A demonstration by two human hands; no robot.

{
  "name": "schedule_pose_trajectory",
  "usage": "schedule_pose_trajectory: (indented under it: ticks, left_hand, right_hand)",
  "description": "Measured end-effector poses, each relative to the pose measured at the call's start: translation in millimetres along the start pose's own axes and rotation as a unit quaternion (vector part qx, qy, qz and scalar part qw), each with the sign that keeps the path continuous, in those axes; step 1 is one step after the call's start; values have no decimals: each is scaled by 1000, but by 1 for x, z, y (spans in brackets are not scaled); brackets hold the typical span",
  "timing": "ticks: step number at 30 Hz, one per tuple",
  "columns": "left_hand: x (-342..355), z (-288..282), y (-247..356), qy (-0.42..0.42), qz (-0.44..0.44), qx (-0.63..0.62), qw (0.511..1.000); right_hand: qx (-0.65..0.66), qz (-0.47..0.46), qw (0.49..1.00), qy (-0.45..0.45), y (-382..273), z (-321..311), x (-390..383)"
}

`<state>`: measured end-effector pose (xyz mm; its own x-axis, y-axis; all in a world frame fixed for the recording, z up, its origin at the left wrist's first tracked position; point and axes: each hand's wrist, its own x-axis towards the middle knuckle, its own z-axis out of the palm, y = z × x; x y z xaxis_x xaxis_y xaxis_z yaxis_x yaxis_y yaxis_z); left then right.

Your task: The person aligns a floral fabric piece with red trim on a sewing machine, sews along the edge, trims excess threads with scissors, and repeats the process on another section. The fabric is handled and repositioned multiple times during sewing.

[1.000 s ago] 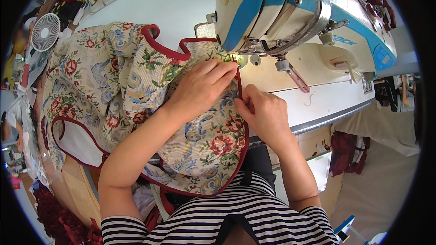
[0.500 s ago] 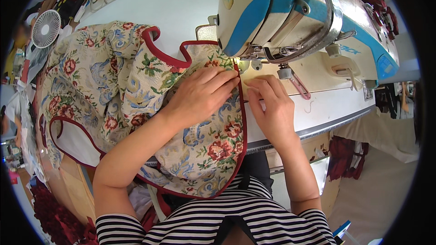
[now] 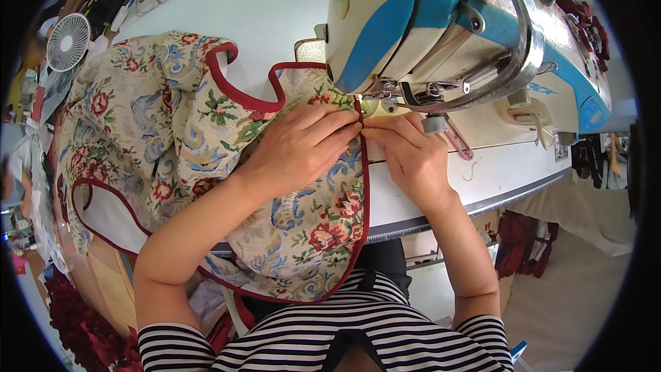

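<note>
A cream tapestry-like cloth [image 3: 303,220] with red flowers and blue scrolls is edged all round in dark red binding [image 3: 366,200]. It lies under the front of a white and blue sewing machine [image 3: 372,34]. My left hand [image 3: 303,141] rests across the cloth, its fingertips closed at the bound edge just before the needle area; its thumb is hidden. From the other side, my right hand [image 3: 416,155] pinches the same edge, its fingertips meeting those of the left. The needle and presser foot are mostly hidden behind the machine head.
A ruler strip [image 3: 399,229] runs along the front edge of the white table [image 3: 261,0]. A small white fan [image 3: 68,43] stands at far left among clutter. Dark red cloth [image 3: 82,317] is heaped at lower left, with more hanging at right.
My right hand has moved left, from beside the edge onto it, and its fingers have closed there. My left hand stays nearly in place at the binding.
</note>
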<state>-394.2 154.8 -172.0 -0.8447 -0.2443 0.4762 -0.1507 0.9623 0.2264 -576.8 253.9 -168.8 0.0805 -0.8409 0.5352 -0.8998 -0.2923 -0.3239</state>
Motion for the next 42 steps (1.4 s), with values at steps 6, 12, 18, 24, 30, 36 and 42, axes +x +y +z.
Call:
schedule_pose_trajectory:
  ticks: [6, 12, 18, 24, 30, 36, 42]
  left_hand:
    - [0, -1, -1, 3, -1, -4, 1000]
    - [0, 0, -3, 4, -4, -12, 1000]
    - [0, 0, -4, 8, -4, -10, 1000]
    - [-1, 1, -3, -1, -13, -8, 1000]
    - [-2, -1, -4, -5, -16, -20, 1000]
    - [-3, -1, -6, -9, -6, -23, 1000]
    - [-6, -2, -9, -7, 0, -7, 1000]
  right_hand:
    - [23, -2, 1000, 7, 1, 2, 1]
    - [13, 2, 1000, 1, 0, 2, 3]
    - [-4, -10, 1000, 19, 1, 5, 2]
    - [-4, -8, 1000, 2, 4, 5, -2]
    - [5, -13, 999, -48, -3, -3, -9]
    - [6, -33, 993, -112, -14, -15, -12]
    - [1, -74, 993, -90, -11, -8, -15]
